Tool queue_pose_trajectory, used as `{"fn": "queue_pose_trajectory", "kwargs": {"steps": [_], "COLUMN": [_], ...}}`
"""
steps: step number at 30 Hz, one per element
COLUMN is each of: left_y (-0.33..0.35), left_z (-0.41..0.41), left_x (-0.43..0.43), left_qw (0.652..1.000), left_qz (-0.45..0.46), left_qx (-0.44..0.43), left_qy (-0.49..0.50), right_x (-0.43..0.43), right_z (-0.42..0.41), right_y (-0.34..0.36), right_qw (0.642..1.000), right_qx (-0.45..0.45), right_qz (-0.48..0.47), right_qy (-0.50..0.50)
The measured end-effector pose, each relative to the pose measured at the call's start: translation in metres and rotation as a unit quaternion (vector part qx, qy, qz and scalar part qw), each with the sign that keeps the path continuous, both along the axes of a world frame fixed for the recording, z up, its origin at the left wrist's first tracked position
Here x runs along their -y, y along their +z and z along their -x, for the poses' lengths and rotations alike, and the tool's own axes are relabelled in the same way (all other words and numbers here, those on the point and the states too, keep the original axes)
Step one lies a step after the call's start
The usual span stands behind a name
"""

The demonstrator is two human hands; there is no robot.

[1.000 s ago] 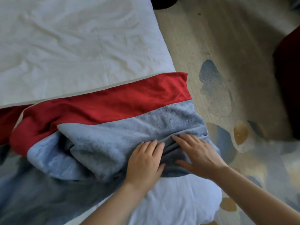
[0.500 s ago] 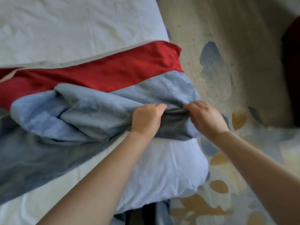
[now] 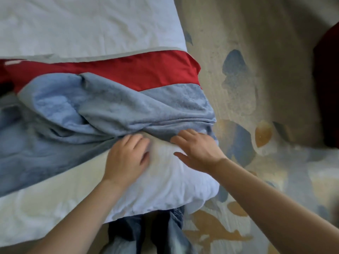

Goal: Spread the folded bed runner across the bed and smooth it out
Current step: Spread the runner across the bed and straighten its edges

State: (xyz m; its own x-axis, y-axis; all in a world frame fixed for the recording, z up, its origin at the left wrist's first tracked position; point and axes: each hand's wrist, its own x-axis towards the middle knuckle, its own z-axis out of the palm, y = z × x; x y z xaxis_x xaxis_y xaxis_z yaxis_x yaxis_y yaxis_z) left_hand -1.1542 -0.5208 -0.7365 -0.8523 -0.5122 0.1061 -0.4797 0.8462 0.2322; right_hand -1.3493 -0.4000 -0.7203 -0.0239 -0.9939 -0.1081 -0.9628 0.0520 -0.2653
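Patterned carpet (image 3: 256, 92), beige with blue and ochre patches, fills the floor to the right of both grips, and a white-sheeted bed (image 3: 82, 24) takes up everything to their left and beyond them.

**Task object.** The red and blue-grey fabric bed runner (image 3: 128, 107) lies across the bed just beyond the fingertips. Its red band is on the far side and its blue-grey part on the near side.

**Grips.**
- The left grip (image 3: 126, 158) rests on bare white sheet. Its fingers are loosely bent, their tips are at the runner's near hem, and they enclose nothing.
- The right grip (image 3: 198, 151) lies flat with fingers spread. Its fingertips are on the same hem, just beside the bed's right edge.

**Edges.**
- The runner's right end reaches the bed's side edge beyond the right grip.
- The near hem runs from the grips diagonally away to the lower left.
- The red band's far edge lies straight against the sheet.

**Open room.** Bare sheet extends beyond the red band, and more lies nearer than the grips, down to the bed's rounded corner.

**Obstructions.** Left of the left grip the blue-grey cloth is heaped in thick twisted folds.

**Surroundings.**
- The person's blue denim legs (image 3: 132, 233) stand against the bed corner, below the grips.
- A dark red object (image 3: 328, 79) is cut off by the frame and sits far right of the right grip, well apart from the bed. What it is cannot be told.
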Motion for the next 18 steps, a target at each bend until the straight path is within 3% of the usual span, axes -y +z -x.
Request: {"fn": "queue_pose_trajectory", "kwargs": {"steps": [3,5,8,13,15,17,18], "left_y": [-0.007,-0.011,-0.006,0.005,0.021,0.027,0.032], "left_z": [-0.027,-0.035,-0.042,-0.099,-0.138,-0.199,-0.229], "left_x": [0.025,0.041,0.066,0.103,0.115,0.131,0.140], "left_qw": [0.996,0.992,0.991,0.991,0.987,0.971,0.962], "left_qz": [0.065,0.100,0.067,0.084,0.072,-0.003,0.021], "left_qx": [0.059,0.067,0.066,0.105,0.147,0.239,0.265], "left_qy": [0.035,0.046,0.097,0.002,-0.006,0.017,0.059], "right_x": [0.017,0.023,0.024,0.011,0.005,-0.001,-0.004], "right_z": [-0.006,-0.005,0.001,-0.001,-0.010,-0.020,-0.025], "right_y": [-0.007,-0.011,-0.012,-0.008,-0.007,-0.008,-0.008], "right_qw": [0.991,0.985,0.976,0.973,0.972,0.970,0.968], "right_qx": [-0.020,-0.036,-0.055,-0.045,-0.057,-0.069,-0.072], "right_qz": [-0.080,-0.071,-0.056,-0.045,-0.045,-0.043,-0.045], "right_qy": [-0.106,-0.156,-0.204,-0.223,-0.222,-0.229,-0.234]}}
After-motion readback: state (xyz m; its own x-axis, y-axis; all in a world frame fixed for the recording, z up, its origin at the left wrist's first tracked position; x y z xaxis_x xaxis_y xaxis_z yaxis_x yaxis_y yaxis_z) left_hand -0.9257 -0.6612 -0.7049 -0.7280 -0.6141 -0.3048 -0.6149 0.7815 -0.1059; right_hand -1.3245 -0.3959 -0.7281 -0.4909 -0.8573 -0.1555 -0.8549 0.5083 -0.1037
